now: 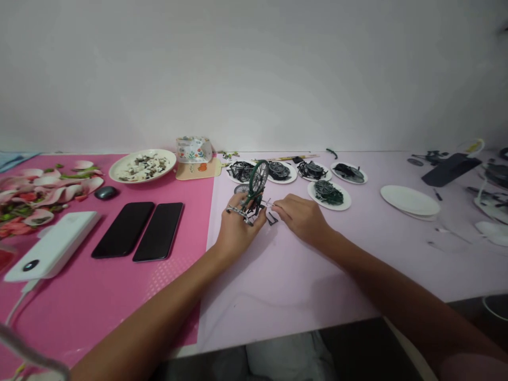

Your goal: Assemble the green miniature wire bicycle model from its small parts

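Observation:
My left hand (240, 221) is closed round a small model bicycle (257, 182) with a dark green frame and spoked wheels, one of them pointing up. From the right, my right hand (299, 214) pinches a thin metal rod-like tool (269, 203); its tip meets the bicycle near the frame, and its exact kind is too small to tell. A small black part (272, 218) lies between the two hands. Behind them, a white plate (344, 201) bears dark green bicycle parts.
Several more plates of black parts, including one plate (365, 180), line the wall. To the left are two phones (159, 232), a white power bank (53, 246), a mouse (106, 192) and a bowl (170, 156). A white plate (408, 198) and a dark box (451, 168) stand right.

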Tool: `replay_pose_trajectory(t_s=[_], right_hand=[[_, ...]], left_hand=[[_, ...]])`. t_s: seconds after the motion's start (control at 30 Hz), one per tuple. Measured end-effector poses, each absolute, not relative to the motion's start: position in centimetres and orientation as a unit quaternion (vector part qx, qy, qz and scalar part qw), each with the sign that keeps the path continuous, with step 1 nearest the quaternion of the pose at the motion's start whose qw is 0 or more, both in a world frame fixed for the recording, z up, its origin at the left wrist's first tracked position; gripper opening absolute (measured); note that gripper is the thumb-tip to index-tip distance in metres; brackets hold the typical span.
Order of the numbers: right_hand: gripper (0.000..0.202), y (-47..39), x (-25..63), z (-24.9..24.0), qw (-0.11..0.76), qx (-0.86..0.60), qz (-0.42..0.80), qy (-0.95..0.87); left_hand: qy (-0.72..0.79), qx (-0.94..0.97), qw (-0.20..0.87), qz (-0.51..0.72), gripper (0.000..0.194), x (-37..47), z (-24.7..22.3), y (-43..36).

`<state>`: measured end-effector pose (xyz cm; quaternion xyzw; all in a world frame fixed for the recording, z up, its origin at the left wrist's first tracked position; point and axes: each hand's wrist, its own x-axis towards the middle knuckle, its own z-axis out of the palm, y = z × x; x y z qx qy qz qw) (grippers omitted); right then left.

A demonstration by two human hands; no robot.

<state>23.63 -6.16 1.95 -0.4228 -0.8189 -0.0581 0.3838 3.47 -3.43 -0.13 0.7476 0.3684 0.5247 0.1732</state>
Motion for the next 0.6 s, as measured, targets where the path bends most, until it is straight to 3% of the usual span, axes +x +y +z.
replay_pose_trajectory(t_s=[0.2, 0.3, 0.4, 0.53, 0.6], right_hand=[[0.059, -7.2, 21.9, 2.3, 0.429, -0.491, 0.44, -0.618], [0.059, -7.2, 21.5, 2.2, 0.42, -0.462, 0.556, -0.549], [0.053, -7.1, 21.8, 2.2, 0.427, -0.482, 0.452, -0.618], [0.036, -6.5, 23.0, 2.2, 0.387, -0.477, 0.078, -0.785], [0.036, -6.2, 23.4, 2.2, 0.35, -0.449, -0.018, -0.822]], left_hand=[[0.329, 0.762, 0.127, 0.544, 0.026, 3.4, -0.7, -3.2], [0.324, 0.771, 0.097, 0.541, 0.029, 3.3, -0.9, -2.9], [0.343, 0.773, 0.113, 0.522, 0.026, 3.2, -0.7, -2.8], [0.364, 0.762, 0.158, 0.511, 0.026, 3.1, -0.1, -2.8], [0.358, 0.761, 0.173, 0.513, 0.027, 3.2, 0.1, -2.9]])
